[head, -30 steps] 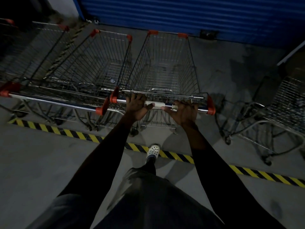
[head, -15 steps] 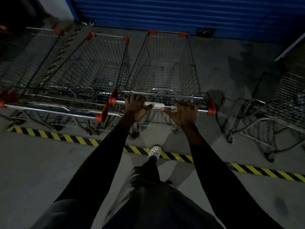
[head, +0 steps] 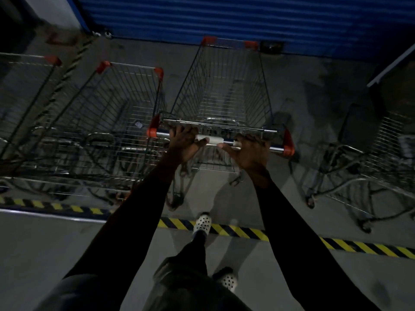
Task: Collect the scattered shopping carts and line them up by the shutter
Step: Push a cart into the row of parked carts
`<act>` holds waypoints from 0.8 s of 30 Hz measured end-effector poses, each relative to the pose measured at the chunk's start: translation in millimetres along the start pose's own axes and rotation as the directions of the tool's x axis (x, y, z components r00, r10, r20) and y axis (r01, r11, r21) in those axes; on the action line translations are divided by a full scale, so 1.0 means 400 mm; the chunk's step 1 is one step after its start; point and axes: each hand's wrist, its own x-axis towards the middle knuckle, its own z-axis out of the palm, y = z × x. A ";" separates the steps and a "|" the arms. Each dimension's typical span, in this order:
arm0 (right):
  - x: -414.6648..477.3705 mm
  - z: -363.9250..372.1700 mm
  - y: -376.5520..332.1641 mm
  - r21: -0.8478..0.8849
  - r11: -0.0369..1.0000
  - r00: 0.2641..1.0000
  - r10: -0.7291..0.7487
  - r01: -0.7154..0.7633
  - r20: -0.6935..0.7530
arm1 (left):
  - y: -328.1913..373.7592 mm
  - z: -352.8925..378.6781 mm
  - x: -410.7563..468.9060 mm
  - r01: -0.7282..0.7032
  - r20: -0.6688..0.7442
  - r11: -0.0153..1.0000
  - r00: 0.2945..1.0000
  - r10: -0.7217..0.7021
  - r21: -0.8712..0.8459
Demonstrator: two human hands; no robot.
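Setting: dim indoor bay with a grey concrete floor [head: 45,254]. A blue ribbed shutter [head: 224,16] closes the far side. A yellow-and-black hazard stripe [head: 247,232] crosses the floor from left to right, beneath the person's arms.

1. Shopping cart [head: 224,86]: wire basket with orange corner guards. It stands at centre, nose toward the shutter, with its front rim near the shutter's foot; whether they touch cannot be judged. The handle bar [head: 211,140] is chrome with orange end caps and a pale sleeve at mid-length.

2. Left hand [head: 183,144]: on the left part of the handle bar. Its fingers [head: 179,131] are curled over the top of the bar and grip it, the thumb stretched along the bar toward centre.

3. Right hand [head: 249,151]: on the right part of the same bar. Its fingers [head: 253,139] are wrapped over the bar in a grip, the thumb pointing inward toward the other thumb.

4. Second cart [head: 112,104]: just beside the held cart on its left, facing the same way. Its front rim lies further from the shutter.

5. Third cart [head: 22,86]: at far left, next to the second and partly cut off by the frame edge.

6. Fourth cart [head: 381,158]: at right, apart from the held cart and turned at a different angle, partly out of frame.

7. Clogs, white and perforated: the forward clog [head: 203,223] is on the hazard stripe, and the rear clog [head: 228,281] is on the floor behind it.

8. Dark sleeves [head: 292,232] cover both arms down to the wrists.
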 end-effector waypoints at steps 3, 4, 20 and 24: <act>0.089 0.037 0.057 0.021 0.999 0.996 0.038 -0.040 0.084 | 0.036 0.004 0.092 -0.015 0.073 1.000 0.997 0.015 0.001; 0.116 0.041 0.081 0.010 1.000 0.996 0.025 -0.026 0.086 | 0.055 0.005 0.119 -0.029 0.085 0.999 0.996 0.028 0.014; 0.058 0.001 0.208 0.137 0.984 0.983 0.093 -0.115 0.156 | 0.163 0.048 0.070 -0.137 0.027 0.987 0.990 0.135 0.080; -0.049 -0.014 0.169 0.199 0.972 0.981 0.092 -0.126 0.170 | 0.139 0.059 -0.030 -0.151 -0.024 0.985 0.988 0.154 0.088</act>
